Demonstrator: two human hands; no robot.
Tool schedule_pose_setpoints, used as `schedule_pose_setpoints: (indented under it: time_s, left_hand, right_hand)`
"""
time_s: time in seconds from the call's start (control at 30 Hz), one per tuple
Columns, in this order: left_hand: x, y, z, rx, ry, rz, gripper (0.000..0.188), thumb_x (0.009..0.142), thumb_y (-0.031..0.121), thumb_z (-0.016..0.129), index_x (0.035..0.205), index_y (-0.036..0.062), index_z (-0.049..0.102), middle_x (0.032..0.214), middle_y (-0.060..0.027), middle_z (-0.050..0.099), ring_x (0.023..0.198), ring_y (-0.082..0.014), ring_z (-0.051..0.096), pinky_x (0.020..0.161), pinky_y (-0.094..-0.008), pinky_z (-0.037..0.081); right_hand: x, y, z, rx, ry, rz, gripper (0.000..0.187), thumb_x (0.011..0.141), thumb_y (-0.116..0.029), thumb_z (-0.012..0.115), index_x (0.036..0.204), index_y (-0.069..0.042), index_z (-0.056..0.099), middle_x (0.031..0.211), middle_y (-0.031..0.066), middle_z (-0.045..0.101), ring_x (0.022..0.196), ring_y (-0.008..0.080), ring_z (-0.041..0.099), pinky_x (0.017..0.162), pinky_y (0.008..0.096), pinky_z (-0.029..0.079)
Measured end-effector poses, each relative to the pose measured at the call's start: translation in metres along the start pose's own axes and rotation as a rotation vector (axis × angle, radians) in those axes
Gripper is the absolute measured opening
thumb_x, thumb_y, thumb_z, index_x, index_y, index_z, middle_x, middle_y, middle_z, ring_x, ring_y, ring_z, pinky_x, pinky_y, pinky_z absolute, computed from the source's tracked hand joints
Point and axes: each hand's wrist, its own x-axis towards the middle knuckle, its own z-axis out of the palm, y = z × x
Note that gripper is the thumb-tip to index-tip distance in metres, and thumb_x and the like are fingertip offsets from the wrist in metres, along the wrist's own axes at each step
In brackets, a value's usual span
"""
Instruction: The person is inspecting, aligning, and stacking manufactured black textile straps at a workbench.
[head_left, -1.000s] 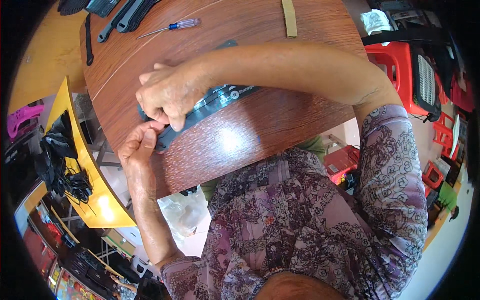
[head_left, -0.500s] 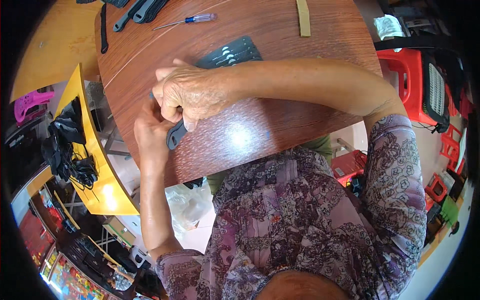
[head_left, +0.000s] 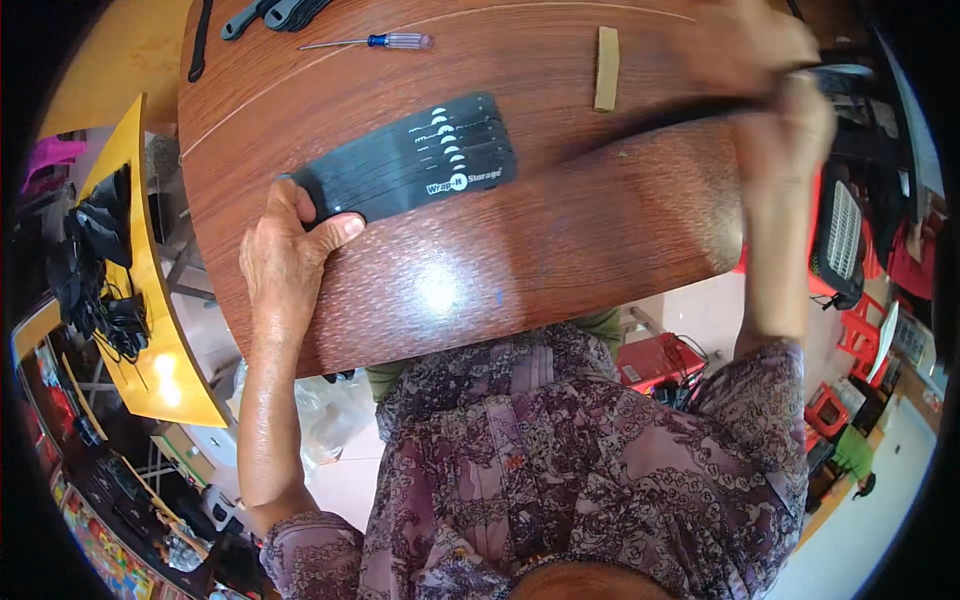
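A fanned stack of dark flat straps (head_left: 395, 165) with pale printing lies slantwise on the brown table. My left hand (head_left: 285, 240) is closed on the stack's left end, its thumb along the near edge and its other fingers partly hidden. Off to the far right, my right hand (head_left: 750, 45) is smeared by motion. A long black strap (head_left: 680, 115) streaks across beside it, raised above the tabletop and moving with it. The strap appears held, though the exact grip of the fingers is blurred.
Beyond the stack lies a screwdriver (head_left: 400, 41) with a blue and clear handle. More grey-black straps (head_left: 290, 12) lie at the far left edge. A tan strip (head_left: 606, 70) rests right of centre. Left of the table stands a yellow board (head_left: 165, 340) with black cables.
My right hand has left my left hand and swung far right with a black strap. The stack now shows more fully, with my left hand at its left end.
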Motion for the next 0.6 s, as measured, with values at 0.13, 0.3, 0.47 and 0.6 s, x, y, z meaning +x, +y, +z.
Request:
schedule_pose_setpoints:
  time_s: [0.13,0.3,0.47,0.6]
  left_hand:
    - [0.001,0.008,0.0,-0.008,0.001,0.015,0.042,0.063,0.027,0.082,0.078,0.0051,0.049,0.062,-0.0156,0.056,0.062,-0.0347,0.057,0.058,-0.0421,0.042]
    - [-0.004,-0.002,-0.007,-0.041,-0.036,0.046,0.034,0.069,0.02,0.079,0.081,0.003,0.052,0.062,-0.0115,0.056,0.059,-0.0243,0.056,0.056,-0.0368,0.042]
    - [-0.038,0.004,-0.025,-0.729,-0.223,0.029,0.032,0.082,0.022,0.07,0.1,-0.0024,0.059,0.081,-0.0061,0.062,0.072,-0.0129,0.056,0.067,-0.025,0.045]
    - [-0.08,0.021,-0.022,-0.878,-0.482,0.034,0.034,0.082,0.022,0.073,0.104,-0.0015,0.061,0.087,-0.0042,0.062,0.079,-0.0096,0.057,0.07,-0.0238,0.047]
  right_hand:
    - [0.001,-0.064,0.065,-0.274,0.575,-0.311,0.029,0.094,-0.023,0.046,0.082,-0.003,0.062,0.075,0.0058,0.061,0.065,0.0149,0.06,0.084,0.0328,0.047]
    - [-0.014,-0.058,0.054,-0.69,0.011,-0.132,0.019,0.087,-0.018,0.052,0.093,0.0,0.057,0.073,0.0091,0.06,0.059,0.0164,0.059,0.061,0.0264,0.05]
    - [-0.03,0.042,0.12,-0.601,-0.676,0.371,0.016,0.073,-0.005,0.07,0.085,0.0,0.062,0.074,0.0036,0.063,0.069,0.009,0.059,0.06,0.024,0.047]
    - [-0.058,0.078,0.145,-0.749,-0.971,0.323,0.016,0.072,-0.01,0.068,0.082,0.0,0.06,0.068,0.0114,0.06,0.063,0.02,0.059,0.057,0.0348,0.045]
